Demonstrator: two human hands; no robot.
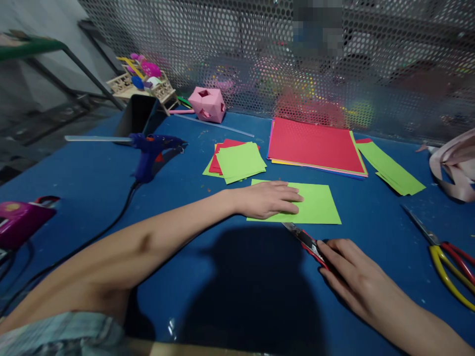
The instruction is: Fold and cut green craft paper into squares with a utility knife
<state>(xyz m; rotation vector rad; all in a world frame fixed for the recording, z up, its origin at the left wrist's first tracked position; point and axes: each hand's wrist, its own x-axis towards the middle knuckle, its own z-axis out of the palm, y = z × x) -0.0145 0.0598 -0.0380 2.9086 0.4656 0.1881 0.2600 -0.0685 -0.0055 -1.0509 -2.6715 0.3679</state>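
A green paper sheet [319,203] lies flat on the blue table. My left hand [269,199] rests on its left part, palm down, fingers stretched out. In my right hand [351,269] is a red and black utility knife [306,244], its fingers wrapped round the handle. The blade tip reaches the sheet's near edge, close below my left fingers; whether it touches the paper I cannot tell. Behind my left hand sits a small pile of green and red paper squares [241,162]. Further back lies a stack of coloured sheets [313,146], red on top.
Scissors [438,242] and green paper strips [395,168] are at the right, near a pale ribbon [454,165]. On the left stands a blue glue gun [146,153] with its cord. A pink paper polyhedron [208,105] sits before the perforated metal panel [245,64].
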